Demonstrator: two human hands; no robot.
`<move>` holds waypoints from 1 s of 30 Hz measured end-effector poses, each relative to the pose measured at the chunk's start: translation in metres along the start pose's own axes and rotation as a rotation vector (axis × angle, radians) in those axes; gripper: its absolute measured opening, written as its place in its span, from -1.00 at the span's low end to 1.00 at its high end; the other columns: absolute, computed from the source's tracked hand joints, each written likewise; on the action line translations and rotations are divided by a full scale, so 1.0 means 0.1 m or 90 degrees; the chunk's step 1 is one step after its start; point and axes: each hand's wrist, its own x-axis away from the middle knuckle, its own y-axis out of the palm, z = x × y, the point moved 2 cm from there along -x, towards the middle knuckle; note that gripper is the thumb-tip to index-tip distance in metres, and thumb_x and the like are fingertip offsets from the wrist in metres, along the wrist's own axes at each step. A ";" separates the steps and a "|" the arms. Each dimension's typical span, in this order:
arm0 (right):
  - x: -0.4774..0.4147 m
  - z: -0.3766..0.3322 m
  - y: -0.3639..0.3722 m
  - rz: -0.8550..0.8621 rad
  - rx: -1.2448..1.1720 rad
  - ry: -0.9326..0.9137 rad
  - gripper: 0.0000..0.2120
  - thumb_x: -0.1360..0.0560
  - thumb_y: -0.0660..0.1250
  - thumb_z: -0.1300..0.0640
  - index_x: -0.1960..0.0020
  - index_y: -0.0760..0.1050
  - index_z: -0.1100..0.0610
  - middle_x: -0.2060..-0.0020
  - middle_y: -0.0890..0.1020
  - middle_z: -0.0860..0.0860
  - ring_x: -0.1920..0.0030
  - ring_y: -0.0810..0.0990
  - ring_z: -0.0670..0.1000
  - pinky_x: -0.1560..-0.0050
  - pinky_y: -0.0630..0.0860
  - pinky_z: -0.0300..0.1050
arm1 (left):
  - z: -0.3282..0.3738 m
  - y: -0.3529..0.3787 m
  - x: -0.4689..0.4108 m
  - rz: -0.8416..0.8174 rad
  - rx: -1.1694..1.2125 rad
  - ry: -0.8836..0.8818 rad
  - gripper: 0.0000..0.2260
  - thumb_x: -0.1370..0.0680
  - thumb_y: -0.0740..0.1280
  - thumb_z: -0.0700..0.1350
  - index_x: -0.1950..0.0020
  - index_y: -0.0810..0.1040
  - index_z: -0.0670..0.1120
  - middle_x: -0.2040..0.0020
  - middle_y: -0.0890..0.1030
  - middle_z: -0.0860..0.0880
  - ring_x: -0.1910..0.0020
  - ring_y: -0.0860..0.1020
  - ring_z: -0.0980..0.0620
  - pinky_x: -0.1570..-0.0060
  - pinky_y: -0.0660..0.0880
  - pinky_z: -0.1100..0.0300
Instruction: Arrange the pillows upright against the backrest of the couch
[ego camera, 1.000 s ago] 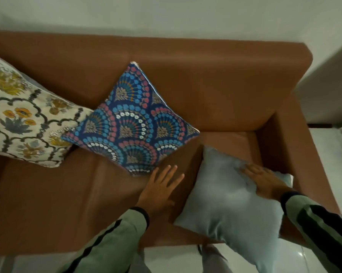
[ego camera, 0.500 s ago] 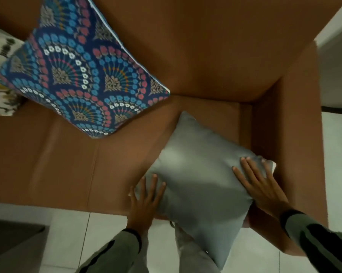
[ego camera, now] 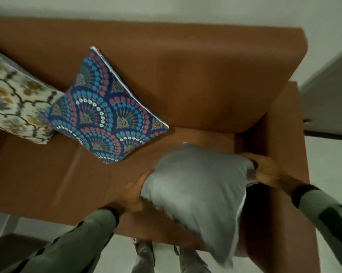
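Observation:
A plain grey pillow [ego camera: 197, 186] is lifted off the right end of the brown couch seat [ego camera: 53, 174], tilted, one corner hanging past the front edge. My left hand [ego camera: 134, 192] grips its left side and my right hand [ego camera: 264, 170] grips its right corner. A blue fan-patterned pillow [ego camera: 103, 113] leans on one corner against the backrest [ego camera: 195, 79]. A cream floral pillow [ego camera: 14, 99] leans at the far left, partly behind the blue one.
The couch's right armrest [ego camera: 284, 146] rises just beside my right hand. A white wall runs behind the backrest. Pale floor tiles [ego camera: 328, 174] show to the right and in front of the couch, where my legs stand.
Both hands have closed on the grey pillow's sides and raised it off the seat. The view has tilted back up, so the backrest's top and the floral pillow show again.

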 end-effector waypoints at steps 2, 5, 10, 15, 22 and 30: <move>-0.07 -0.26 -0.32 0.062 -0.078 0.004 -0.38 -0.28 0.56 -0.16 -0.29 0.51 -0.04 -0.06 0.60 -0.06 -0.10 0.59 0.05 -0.05 0.44 -0.12 | 0.13 -0.41 -0.13 0.024 -0.056 -0.005 -0.05 -0.32 0.26 0.38 -0.59 0.03 -0.01 -0.57 0.22 -0.07 -0.53 0.23 -0.11 -0.50 0.19 -0.03; -0.13 -0.64 -0.79 0.108 -0.115 -0.024 -0.42 -0.20 0.41 -0.39 -0.14 0.55 -0.14 0.02 0.62 -0.15 0.08 0.60 -0.10 0.13 0.48 -0.21 | 0.43 -0.97 -0.36 0.053 0.053 -0.009 -0.27 -0.41 0.26 0.42 -0.52 0.12 0.27 -0.46 0.40 0.11 -0.39 0.43 -0.02 -0.37 0.38 -0.02; -0.44 -0.80 -1.16 0.183 -0.071 -0.040 -0.38 -0.43 0.30 -0.31 -0.36 0.43 0.03 -0.31 0.54 0.06 -0.18 0.54 0.07 -0.15 0.51 0.01 | 0.67 -1.34 -0.80 0.037 0.229 -0.050 -0.49 -0.39 0.37 0.37 -0.24 0.20 0.56 0.02 0.48 0.63 0.09 0.52 0.54 0.05 0.39 0.40; -0.63 -0.66 -0.72 0.045 0.124 0.016 0.12 -0.23 0.51 -0.34 -0.57 -0.02 -0.03 -0.53 0.25 0.08 -0.49 0.28 0.19 -0.46 0.24 0.26 | 0.80 -1.01 -1.11 -0.030 0.016 -0.018 -0.01 -0.40 0.51 0.18 -0.57 -0.15 0.17 -0.55 0.22 0.03 -0.47 0.31 0.00 -0.40 0.33 -0.03; -0.79 -0.64 -0.35 0.232 0.276 0.045 -0.41 -0.46 0.42 -0.01 -0.39 0.30 0.13 -0.34 0.45 0.17 -0.32 0.41 0.25 -0.28 0.39 0.25 | 0.85 -0.78 -1.50 0.055 -0.079 -0.049 0.07 -0.40 0.53 0.07 -0.59 -0.23 0.03 -0.59 0.13 -0.17 -0.53 0.17 -0.24 -0.45 0.22 -0.24; -0.39 -1.10 -0.57 0.378 0.289 0.004 -0.78 -0.55 0.26 0.07 -0.16 0.44 0.13 -0.12 0.56 0.13 -0.15 0.48 0.20 0.00 0.51 0.11 | 1.13 -1.12 -1.31 0.201 -0.307 0.071 -0.12 -0.48 0.26 0.33 -0.58 -0.22 0.11 -0.62 0.03 -0.07 -0.58 0.00 -0.12 -0.47 0.02 -0.30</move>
